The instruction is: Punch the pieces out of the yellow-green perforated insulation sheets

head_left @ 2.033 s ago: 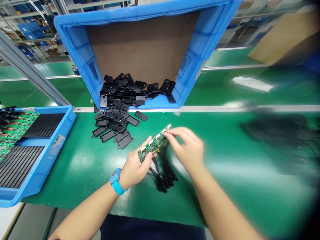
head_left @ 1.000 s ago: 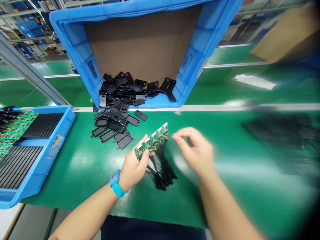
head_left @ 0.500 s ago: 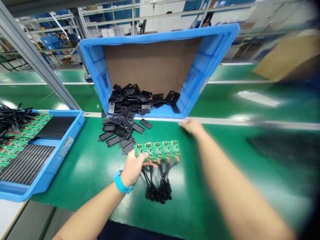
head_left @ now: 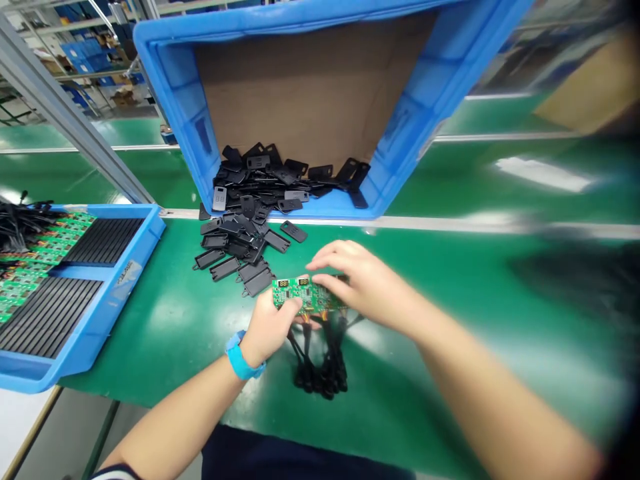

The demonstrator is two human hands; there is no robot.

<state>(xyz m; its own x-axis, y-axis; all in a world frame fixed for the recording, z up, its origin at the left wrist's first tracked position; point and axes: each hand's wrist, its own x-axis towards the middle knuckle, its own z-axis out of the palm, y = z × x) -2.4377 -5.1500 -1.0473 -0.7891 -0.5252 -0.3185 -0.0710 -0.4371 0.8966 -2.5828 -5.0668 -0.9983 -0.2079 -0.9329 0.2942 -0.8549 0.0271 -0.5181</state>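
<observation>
My left hand (head_left: 273, 320), with a light-blue band at the wrist, grips the left end of a green circuit board strip (head_left: 306, 297), thumb on top. Small two-digit displays show along the strip's far side. Black cables (head_left: 320, 373) hang from its near edge and end in a bunch over the table. Above the right part of the strip is my right hand (head_left: 353, 280), thumb and fingers apart, covering that part; whether it touches the board I cannot tell. Just beyond my left hand lie loose black plastic cases (head_left: 254, 275).
A large blue bin (head_left: 173, 87) tipped on its side holds many black plastic pieces (head_left: 270, 180), some spilling onto the green table (head_left: 165, 340). At left a blue tray (head_left: 135, 267) carries cabled boards and rows of black strips. A metal post (head_left: 75, 117) slants behind it.
My right hand has come from beside the bin's lower right corner, toward me and left, to over the board strip. My left hand keeps its grip. The view has tilted down slightly.
</observation>
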